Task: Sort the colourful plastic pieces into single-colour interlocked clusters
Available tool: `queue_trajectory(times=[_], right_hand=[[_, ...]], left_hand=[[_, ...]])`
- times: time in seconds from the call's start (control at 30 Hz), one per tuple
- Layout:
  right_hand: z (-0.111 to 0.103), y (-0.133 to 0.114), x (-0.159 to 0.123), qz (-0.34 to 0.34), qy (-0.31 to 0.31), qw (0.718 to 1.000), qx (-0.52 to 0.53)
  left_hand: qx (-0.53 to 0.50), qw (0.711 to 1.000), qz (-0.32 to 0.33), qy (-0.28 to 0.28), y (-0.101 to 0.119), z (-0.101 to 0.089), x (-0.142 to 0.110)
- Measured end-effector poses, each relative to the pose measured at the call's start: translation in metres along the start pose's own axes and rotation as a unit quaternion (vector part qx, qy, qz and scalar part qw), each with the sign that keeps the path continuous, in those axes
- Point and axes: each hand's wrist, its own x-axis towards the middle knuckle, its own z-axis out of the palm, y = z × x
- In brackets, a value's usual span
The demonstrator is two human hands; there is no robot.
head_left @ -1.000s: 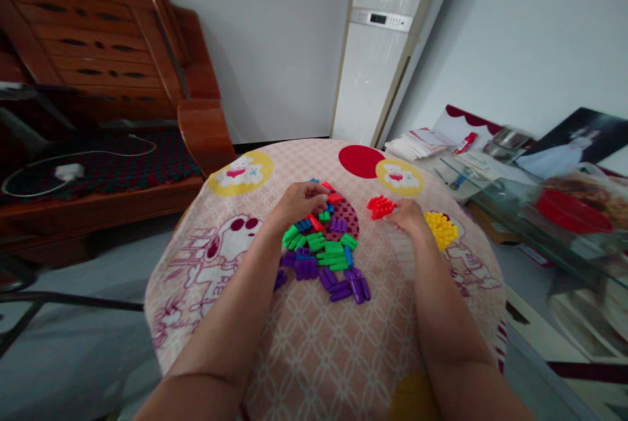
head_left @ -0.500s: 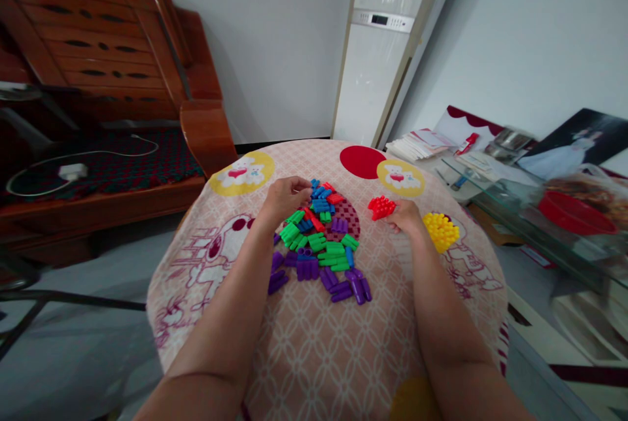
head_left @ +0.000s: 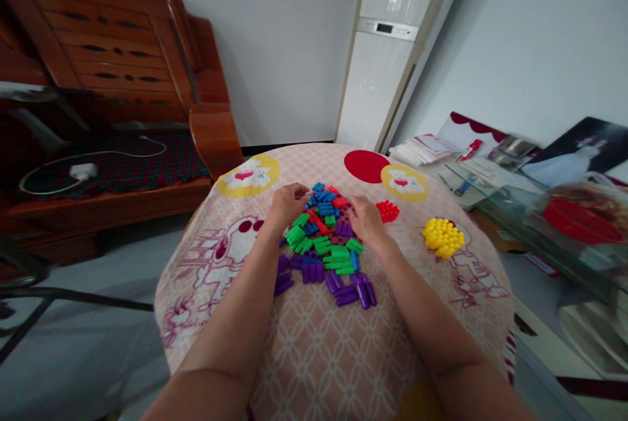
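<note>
A heap of mixed plastic blocks (head_left: 326, 238), green, blue, purple and red, lies in the middle of a round table under a pink cartoon-print cloth (head_left: 318, 355). My left hand (head_left: 288, 202) rests at the heap's left edge, fingers curled over some blocks; what it holds is hidden. My right hand (head_left: 366, 221) lies on the heap's right side with fingers bent down onto the blocks. A small cluster of red blocks (head_left: 387, 210) sits just right of my right hand. Farther right lies a pile of yellow blocks (head_left: 443, 236).
A wooden bench (head_left: 112, 101) with a dark cushion and a white charger stands to the left. A tall white appliance (head_left: 380, 48) stands behind the table. A glass table (head_left: 540, 212) with papers and a red bowl is on the right.
My right hand has left the red cluster and moved left onto the mixed heap. My left hand has stayed at the heap's left edge.
</note>
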Motion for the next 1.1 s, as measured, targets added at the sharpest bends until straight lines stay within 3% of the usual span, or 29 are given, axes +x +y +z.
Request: queue_trajectory(times=[0.1, 0.2, 0.3, 0.4, 0.53, 0.63, 0.73, 0.83, 0.9, 1.0, 1.1], right_hand=[[0.014, -0.007, 0.013, 0.02, -0.047, 0.998, -0.039], [0.02, -0.005, 0.025, 0.029, -0.055, 0.997, -0.051], [0.023, -0.003, 0.028, 0.02, -0.026, 0.999, -0.025], [0.019, 0.0, 0.023, 0.032, 0.043, 0.998, 0.04], [-0.009, 0.019, 0.013, 0.096, 0.12, 0.97, 0.189], [-0.039, 0.047, 0.002, 0.166, 0.122, 0.933, 0.296], [-0.065, 0.077, -0.01, 0.212, 0.135, 0.911, 0.328], [-0.082, 0.097, -0.023, 0.225, 0.126, 0.916, 0.307], [-0.089, 0.103, -0.03, 0.227, 0.094, 0.935, 0.257], [-0.093, 0.103, -0.034, 0.238, 0.013, 0.965, 0.113], [-0.091, 0.096, -0.034, 0.24, -0.075, 0.967, -0.035]], left_hand=[[-0.009, 1.0, -0.01, -0.009, 0.0, 0.0, -0.001], [-0.022, 0.999, -0.016, -0.016, 0.0, 0.001, -0.002], [-0.027, 0.999, -0.023, -0.017, -0.002, 0.0, -0.002], [-0.026, 0.999, -0.026, -0.014, -0.004, -0.002, -0.002], [-0.028, 0.999, -0.027, -0.009, -0.005, -0.002, -0.001], [-0.03, 0.999, -0.026, -0.008, -0.006, -0.001, 0.0], [-0.035, 0.999, -0.026, -0.011, -0.005, -0.002, 0.0], [-0.028, 0.999, -0.028, -0.007, -0.002, -0.003, -0.001], [-0.023, 0.999, -0.026, -0.006, -0.001, -0.003, -0.002], [-0.027, 0.999, -0.019, -0.005, 0.0, -0.004, -0.003], [-0.025, 0.999, -0.018, -0.009, -0.001, -0.004, -0.003]])
